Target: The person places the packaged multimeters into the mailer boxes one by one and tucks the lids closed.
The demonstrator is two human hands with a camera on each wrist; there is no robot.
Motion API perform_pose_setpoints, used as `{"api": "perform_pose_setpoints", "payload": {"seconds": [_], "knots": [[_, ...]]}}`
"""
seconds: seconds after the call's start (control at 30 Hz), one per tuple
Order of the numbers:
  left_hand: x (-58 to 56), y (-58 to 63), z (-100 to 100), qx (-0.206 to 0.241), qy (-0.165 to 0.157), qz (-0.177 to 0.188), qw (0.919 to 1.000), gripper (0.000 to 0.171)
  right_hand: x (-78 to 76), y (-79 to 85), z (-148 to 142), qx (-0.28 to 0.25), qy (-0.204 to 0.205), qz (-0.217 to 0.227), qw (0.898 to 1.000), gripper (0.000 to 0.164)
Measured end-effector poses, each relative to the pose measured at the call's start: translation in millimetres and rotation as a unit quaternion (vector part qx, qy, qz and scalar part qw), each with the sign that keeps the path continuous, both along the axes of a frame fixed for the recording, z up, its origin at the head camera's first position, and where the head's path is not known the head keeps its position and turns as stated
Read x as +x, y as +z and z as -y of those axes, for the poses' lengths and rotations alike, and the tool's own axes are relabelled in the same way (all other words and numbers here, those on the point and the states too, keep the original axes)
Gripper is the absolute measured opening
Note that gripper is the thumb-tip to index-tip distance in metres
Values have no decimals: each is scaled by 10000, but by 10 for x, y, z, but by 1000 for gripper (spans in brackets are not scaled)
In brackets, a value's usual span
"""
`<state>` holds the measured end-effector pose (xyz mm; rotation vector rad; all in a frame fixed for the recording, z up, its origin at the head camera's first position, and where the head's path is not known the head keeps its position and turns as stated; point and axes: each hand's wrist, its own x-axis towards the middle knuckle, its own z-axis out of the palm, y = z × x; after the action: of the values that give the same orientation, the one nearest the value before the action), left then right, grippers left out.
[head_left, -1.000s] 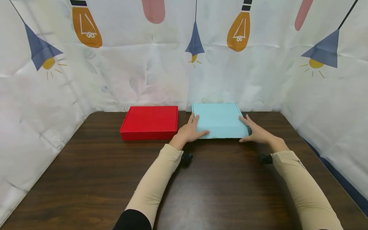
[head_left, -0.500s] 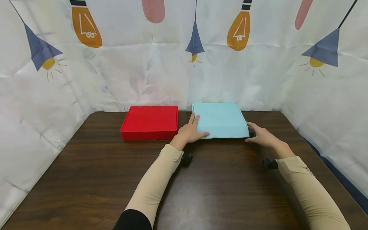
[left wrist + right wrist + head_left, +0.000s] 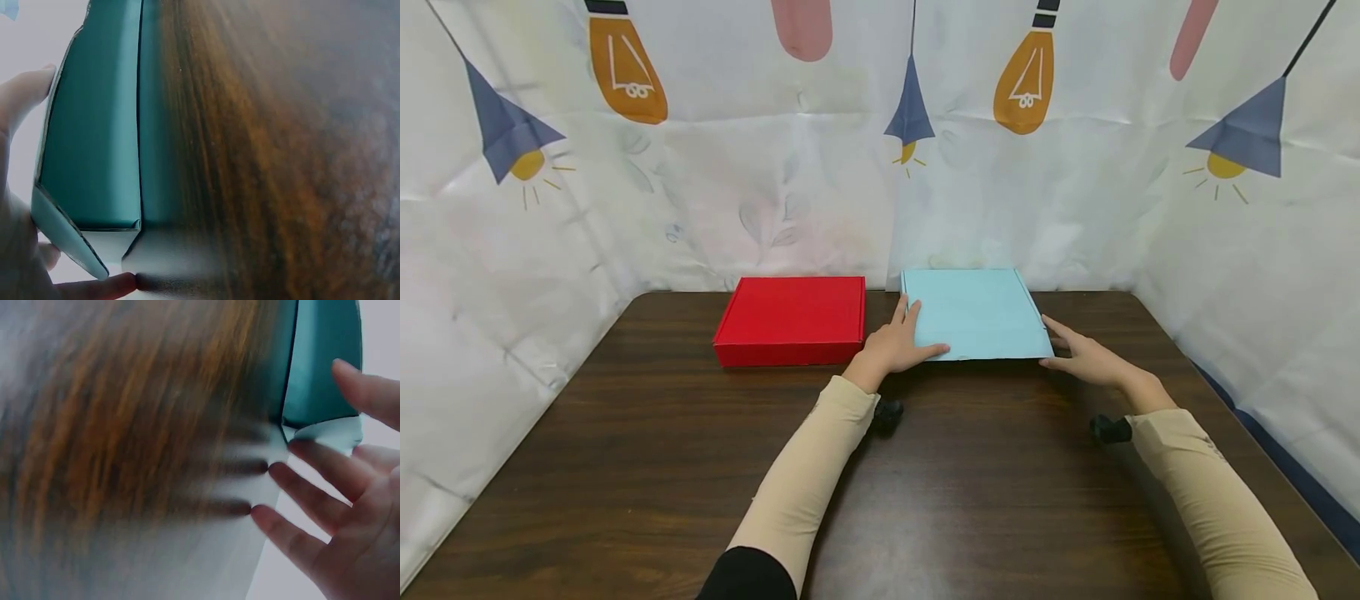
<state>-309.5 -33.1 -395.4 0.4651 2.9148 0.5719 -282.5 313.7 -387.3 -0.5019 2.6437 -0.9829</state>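
A light blue cardboard box [image 3: 973, 304] lies at the back of the table, right of the middle. Its front flap stands out a little from the dark teal front wall [image 3: 94, 137] in the left wrist view. My left hand [image 3: 891, 344] rests on the box's left front corner, thumb by the flap's edge and fingers stretched along the left side. At the right front corner is my right hand [image 3: 1086, 358], fingers spread and nearly straight. In the right wrist view its thumb [image 3: 357, 381] lies in front of the flap, and several fingertips reach down to the table.
Left of the blue box sits a red box [image 3: 797, 312] with its lid down. Both stand on a dark wood table [image 3: 962, 483], near its back edge. A white printed cloth [image 3: 715, 192] hangs behind and at both sides.
My right hand has slid off the box's top to the right, down beside its corner. The front flap looks slightly more raised at the right. The left hand stays nearly in place.
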Motion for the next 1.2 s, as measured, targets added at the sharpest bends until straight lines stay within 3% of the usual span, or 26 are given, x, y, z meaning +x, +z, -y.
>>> {"api": "perform_pose_setpoints", "payload": {"seconds": [0.4,1.03,1.2], "knots": [[10,1,4,138,21,25,9999,101,-8,5,-50,-287,263,73,9992,86],[-3,-20,14,188,0,36,9998,101,5,31,-42,-361,468,101,9982,84],[-2,-19,16,185,-4,37,9998,101,6,34,-38,-142,416,-11,9990,83]]}}
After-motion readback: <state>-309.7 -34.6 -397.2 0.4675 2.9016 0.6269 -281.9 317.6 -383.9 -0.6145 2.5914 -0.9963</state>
